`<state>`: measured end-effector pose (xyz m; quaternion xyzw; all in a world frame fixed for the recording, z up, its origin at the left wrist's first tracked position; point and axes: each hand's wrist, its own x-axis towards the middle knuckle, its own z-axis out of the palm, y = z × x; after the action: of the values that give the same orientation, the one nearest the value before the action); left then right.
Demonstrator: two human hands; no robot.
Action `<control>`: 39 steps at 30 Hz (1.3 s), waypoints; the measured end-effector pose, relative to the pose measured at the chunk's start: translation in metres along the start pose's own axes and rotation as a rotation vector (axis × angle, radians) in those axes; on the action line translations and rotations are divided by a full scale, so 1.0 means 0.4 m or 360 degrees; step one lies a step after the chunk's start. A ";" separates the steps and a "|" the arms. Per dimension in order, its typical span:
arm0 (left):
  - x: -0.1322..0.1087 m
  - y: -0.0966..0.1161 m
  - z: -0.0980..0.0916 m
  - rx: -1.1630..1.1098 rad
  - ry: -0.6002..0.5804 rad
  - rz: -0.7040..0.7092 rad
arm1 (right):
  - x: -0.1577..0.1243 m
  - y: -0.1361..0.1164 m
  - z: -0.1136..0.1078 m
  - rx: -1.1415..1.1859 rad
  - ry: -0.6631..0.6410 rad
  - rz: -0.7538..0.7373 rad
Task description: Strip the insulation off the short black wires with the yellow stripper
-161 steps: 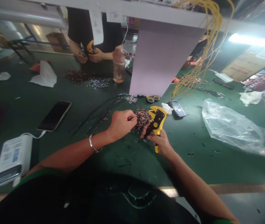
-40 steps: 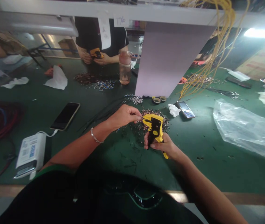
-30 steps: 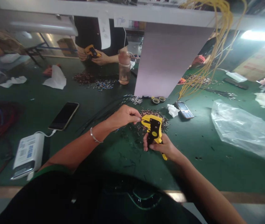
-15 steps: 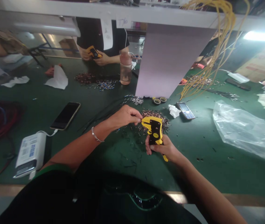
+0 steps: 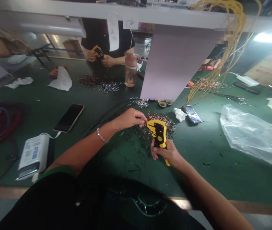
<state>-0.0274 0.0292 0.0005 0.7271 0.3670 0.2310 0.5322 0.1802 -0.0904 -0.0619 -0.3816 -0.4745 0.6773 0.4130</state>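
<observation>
My right hand (image 5: 168,151) is wrapped round the grip of a yellow and black wire stripper (image 5: 159,131), its jaws pointing left. At those jaws, my left hand (image 5: 136,118) is closed in a pinch of thumb and forefinger; whatever lies between the fingertips is too small and hidden to make out. Behind and beneath the tool spreads a pile of short dark wire pieces with copper-coloured ends (image 5: 170,127). Long black wires (image 5: 109,113) lie behind my left forearm, near a cluster of pale-ended pieces (image 5: 142,103).
A phone (image 5: 69,117) is cabled to a white power bank (image 5: 33,156) at left. Tape rolls (image 5: 162,104), crumpled tissue (image 5: 180,114), a keypad phone (image 5: 192,114) and a plastic bag (image 5: 250,137) lie right. A divider (image 5: 174,64) and bottle (image 5: 130,72) stand ahead; across, a person holds a similar tool (image 5: 99,52).
The view has shifted slightly, so the table things appear a little further right. Both hands keep nearly the same pose, with the stripper still at my left fingertips.
</observation>
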 end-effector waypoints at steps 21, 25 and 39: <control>0.041 -0.088 0.030 -0.0030 0.0129 -0.0006 | 0.026 0.027 0.004 0.0110 0.0181 0.0073; 0.045 -0.096 0.034 -0.0057 0.0123 0.0004 | 0.026 0.026 0.000 0.0202 0.0133 0.0075; 0.041 -0.066 0.057 -0.0113 0.0150 0.0011 | 0.009 0.009 -0.008 0.0342 -0.0040 0.0051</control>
<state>-0.0081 0.0327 -0.0329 0.6973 0.3807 0.2796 0.5392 0.1809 -0.0869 -0.0668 -0.3343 -0.3980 0.7355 0.4347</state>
